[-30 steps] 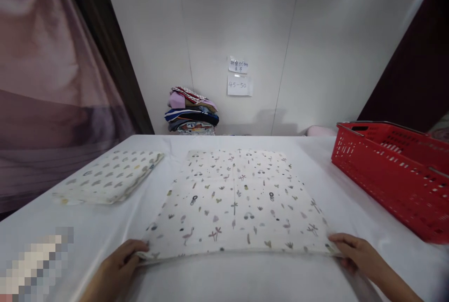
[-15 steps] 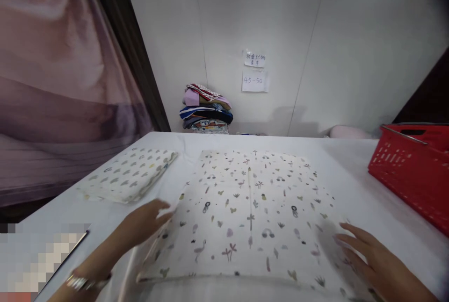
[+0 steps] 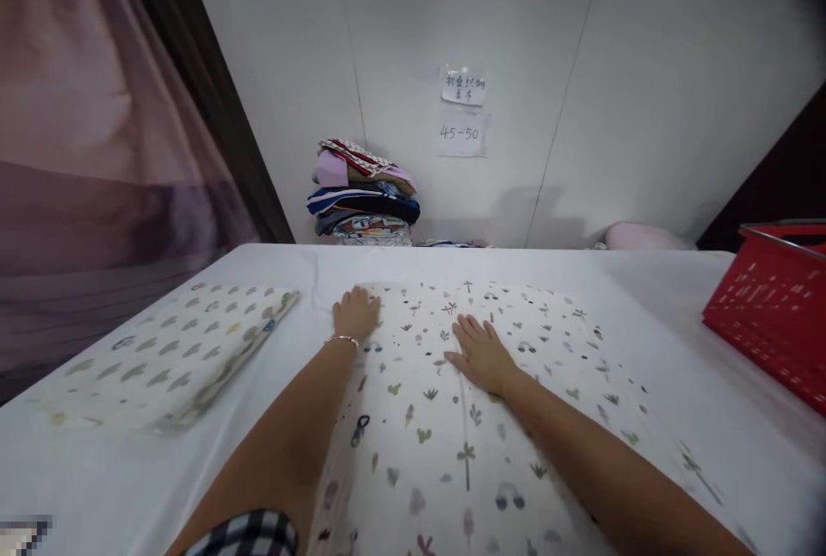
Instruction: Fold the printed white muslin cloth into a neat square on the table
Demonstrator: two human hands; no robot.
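White printed cloth [image 3: 490, 418] lies flat on the bench [image 3: 651, 298], running from the near edge out to mid-bench. Half a second ago both hands were at its near corners; now both arms reach across it to the far half. Left hand [image 3: 354, 313] rests on the far-left corner, fingers curled down on the edge, grip unclear. Right hand [image 3: 481, 354] lies flat on the cloth's centre line, fingers spread, holding nothing. Looks like smoothing or setting up a fold from the far side. Left of it, apart: a second folded cloth [image 3: 174, 345]. Right edge: red basket [image 3: 771, 306]. Far back against the wall: stacked clothes [image 3: 362, 194], paper labels [image 3: 462, 113] above.
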